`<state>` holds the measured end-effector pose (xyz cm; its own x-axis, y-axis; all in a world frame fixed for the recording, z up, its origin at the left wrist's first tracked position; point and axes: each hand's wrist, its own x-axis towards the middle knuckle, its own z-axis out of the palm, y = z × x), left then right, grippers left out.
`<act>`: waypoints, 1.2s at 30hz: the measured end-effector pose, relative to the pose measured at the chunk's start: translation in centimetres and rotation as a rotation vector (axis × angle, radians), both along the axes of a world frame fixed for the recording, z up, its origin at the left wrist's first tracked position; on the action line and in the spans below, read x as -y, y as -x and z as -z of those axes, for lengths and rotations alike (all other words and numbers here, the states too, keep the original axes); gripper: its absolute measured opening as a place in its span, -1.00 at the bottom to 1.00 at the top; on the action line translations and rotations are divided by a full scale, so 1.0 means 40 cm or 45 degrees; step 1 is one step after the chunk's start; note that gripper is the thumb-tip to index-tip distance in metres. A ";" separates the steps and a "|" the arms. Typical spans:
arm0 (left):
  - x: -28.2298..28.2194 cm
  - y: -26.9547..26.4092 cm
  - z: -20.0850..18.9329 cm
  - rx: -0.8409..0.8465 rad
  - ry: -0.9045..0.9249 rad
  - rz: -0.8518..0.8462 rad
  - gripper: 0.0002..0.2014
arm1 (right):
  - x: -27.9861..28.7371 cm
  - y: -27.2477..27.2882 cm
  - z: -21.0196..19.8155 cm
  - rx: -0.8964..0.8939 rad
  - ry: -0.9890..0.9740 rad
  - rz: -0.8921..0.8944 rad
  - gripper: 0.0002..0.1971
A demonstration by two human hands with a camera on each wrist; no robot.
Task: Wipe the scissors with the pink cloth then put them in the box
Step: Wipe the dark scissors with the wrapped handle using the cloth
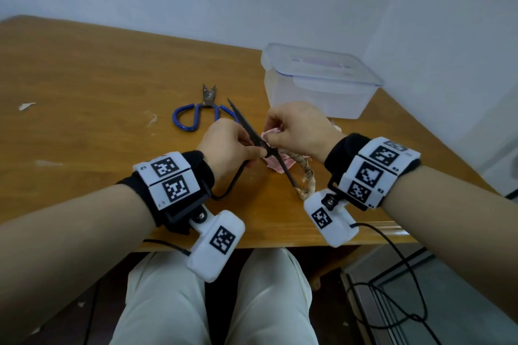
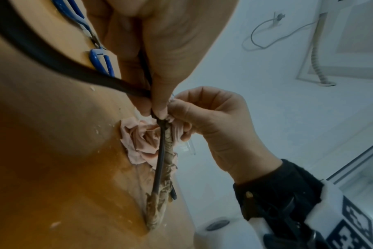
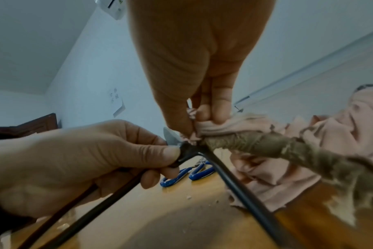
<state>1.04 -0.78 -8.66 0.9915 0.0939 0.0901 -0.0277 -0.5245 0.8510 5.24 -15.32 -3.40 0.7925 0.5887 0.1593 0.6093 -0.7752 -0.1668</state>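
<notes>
Left hand (image 1: 227, 145) gripping black scissors (image 1: 244, 123) near pivot, right hand (image 1: 297, 131) pinching pink cloth (image 1: 273, 131) against blade

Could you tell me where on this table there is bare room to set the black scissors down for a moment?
The table is bare left of the blue-handled scissors, up to the far edge. It is crowded between those scissors and the box, where both hands work over the pink cloth.

blue scissors (image 1: 196, 113) partly hidden (behind left hand (image 1: 227, 145)).
</notes>
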 end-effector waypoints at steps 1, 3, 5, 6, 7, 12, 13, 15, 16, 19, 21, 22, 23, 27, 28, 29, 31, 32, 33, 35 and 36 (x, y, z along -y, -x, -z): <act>0.000 0.000 -0.003 -0.002 -0.009 0.004 -0.82 | 0.003 0.001 0.001 -0.017 -0.081 -0.026 -0.91; -0.001 0.000 -0.006 -0.002 -0.020 0.007 -0.81 | 0.007 0.004 0.002 -0.053 -0.112 -0.112 -0.89; -0.003 -0.001 -0.006 -0.007 -0.025 0.006 -0.80 | 0.008 0.003 0.003 -0.037 -0.002 -0.208 -0.84; -0.003 0.000 -0.005 -0.014 -0.028 0.006 -0.80 | 0.008 0.003 0.003 -0.026 0.061 -0.237 -0.81; -0.003 0.000 -0.005 -0.020 -0.028 0.006 -0.80 | 0.006 0.002 0.002 -0.015 0.123 -0.259 -0.80; -0.003 -0.003 0.000 -0.031 -0.002 -0.002 -0.82 | 0.002 0.000 -0.007 0.055 0.324 -0.306 -0.79; -0.002 -0.004 0.003 -0.039 -0.003 -0.006 -0.82 | 0.005 -0.001 -0.007 0.067 0.357 -0.304 -0.80; -0.002 -0.003 0.006 -0.057 -0.005 -0.009 -0.82 | 0.010 -0.003 -0.002 0.089 0.423 -0.288 -0.80; -0.002 -0.002 0.006 -0.062 -0.001 -0.008 -0.81 | 0.011 -0.003 0.001 0.094 0.435 -0.273 -0.80; 0.000 -0.002 -0.004 -0.043 0.000 0.006 -0.81 | 0.011 0.000 -0.009 0.062 0.241 -0.165 -0.83; 0.003 -0.001 -0.014 -0.025 -0.020 0.014 -0.80 | 0.008 0.001 -0.018 0.039 0.063 -0.131 -0.84; 0.004 0.000 -0.016 -0.020 -0.025 0.016 -0.79 | 0.005 0.002 -0.018 0.036 0.060 -0.140 -0.83; 0.003 0.000 -0.016 -0.017 -0.024 0.015 -0.79 | 0.002 0.003 -0.016 0.034 0.105 -0.159 -0.81; 0.002 0.000 -0.003 -0.020 -0.009 0.018 -0.79 | -0.002 0.002 -0.001 0.061 0.293 -0.239 -0.78; 0.002 0.001 0.000 -0.030 -0.010 0.019 -0.80 | 0.000 0.001 -0.001 0.066 0.318 -0.252 -0.79; 0.002 0.002 0.002 -0.039 -0.010 0.018 -0.80 | 0.004 0.000 -0.002 0.063 0.347 -0.260 -0.80; 0.004 0.002 0.005 -0.059 -0.014 0.011 -0.78 | 0.013 -0.003 -0.005 0.044 0.406 -0.244 -0.80; 0.005 0.002 0.006 -0.064 -0.016 0.008 -0.78 | 0.016 -0.005 -0.006 0.041 0.415 -0.217 -0.80; 0.005 0.001 0.005 -0.063 -0.016 0.002 -0.78 | 0.018 -0.008 -0.006 0.046 0.402 -0.184 -0.81; 0.007 0.000 -0.001 -0.056 -0.019 0.000 -0.79 | 0.025 -0.013 -0.006 0.000 0.262 -0.098 -0.83; 0.006 0.000 -0.003 -0.056 -0.025 0.004 -0.79 | 0.029 -0.013 -0.007 -0.064 0.165 -0.070 -0.84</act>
